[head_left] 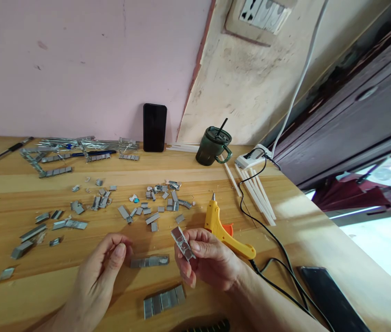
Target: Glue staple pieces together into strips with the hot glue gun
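My right hand (212, 258) pinches a short strip of grey staples (183, 244) between thumb and fingers; its channel-shaped inner side faces up, with cloudy patches on it. My left hand (103, 272) is held to the left with the thumb pressed against curled fingers; whatever may be inside them is hidden. Between the hands, a joined strip of staple blocks (150, 261) lies on the wooden table (60, 283). Closer to me rests a wider joined staple piece (164, 301). Just beyond my right hand stands a yellow hot glue gun (218, 226) with an orange trigger.
Loose staple pieces (152, 217) are scattered across the middle and left. Behind are joined staple frames (56, 172), a pen (3, 154), an upright phone (154, 127) and a dark mug (212, 146). Glue sticks (256, 196), a power strip (253, 158), black cable (281, 244) and another phone (332, 295) occupy the right.
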{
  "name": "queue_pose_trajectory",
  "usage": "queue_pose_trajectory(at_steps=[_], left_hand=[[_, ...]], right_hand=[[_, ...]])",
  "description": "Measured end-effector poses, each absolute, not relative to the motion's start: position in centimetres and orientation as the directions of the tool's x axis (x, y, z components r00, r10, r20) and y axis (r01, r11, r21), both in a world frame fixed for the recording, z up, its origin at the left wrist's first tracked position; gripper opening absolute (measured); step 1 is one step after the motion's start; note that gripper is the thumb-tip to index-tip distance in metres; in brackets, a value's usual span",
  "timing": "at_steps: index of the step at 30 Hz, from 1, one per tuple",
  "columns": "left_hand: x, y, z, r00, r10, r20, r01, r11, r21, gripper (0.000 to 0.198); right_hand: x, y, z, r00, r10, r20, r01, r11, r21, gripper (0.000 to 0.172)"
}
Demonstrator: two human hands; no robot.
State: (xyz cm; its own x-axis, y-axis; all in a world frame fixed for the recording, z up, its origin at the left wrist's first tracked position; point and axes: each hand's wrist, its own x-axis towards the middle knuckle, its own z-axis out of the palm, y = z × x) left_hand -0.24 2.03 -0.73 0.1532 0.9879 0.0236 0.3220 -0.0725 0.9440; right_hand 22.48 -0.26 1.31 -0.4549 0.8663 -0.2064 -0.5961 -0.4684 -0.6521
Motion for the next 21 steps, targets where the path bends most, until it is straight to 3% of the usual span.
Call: queue_pose_trajectory(at_steps=[8, 11, 14, 17, 19, 21], left_hand=[[-0.25, 2.04, -0.82, 0.167, 0.986, 0.022, 0.324, -0.076, 0.943, 0.034], [-0.17, 2.07, -0.78, 0.166, 0.986, 0.015, 0.324, -0.069, 0.943, 0.034], [-0.09, 2.03, -0.69, 0.176, 0.984, 0.011, 0.340, -0.071, 0.938, 0.035], [-0.07, 1.95, -0.66, 0.186, 0.982, 0.009, 0.358, -0.076, 0.931, 0.033], [-0.06, 1.90, -0.69, 0.187, 0.982, 0.013, 0.366, -0.082, 0.927, 0.031], [-0.03, 1.88, -0.71, 0.187, 0.982, 0.023, 0.369, -0.092, 0.925, 0.030]], right_hand=[[22.58, -0.20, 1.54, -0.402, 0.888, -0.224, -0.553, -0.431, -0.713, 0.034], [22.72, -0.04, 1.64, -0.270, 0.935, -0.228, -0.468, -0.335, -0.818, 0.030], [22.69, 0.04, 1.65, -0.090, 0.972, -0.216, -0.235, -0.232, -0.944, 0.024], [22.35, -0.16, 1.37, 0.045, 0.996, -0.082, 0.163, -0.088, -0.983, 0.011], [22.07, -0.42, 1.03, 0.032, 0.992, 0.120, 0.479, 0.090, -0.873, 0.003], [21.89, -0.69, 0.71, -0.063, 0.960, 0.273, 0.692, 0.239, -0.681, 0.006]])
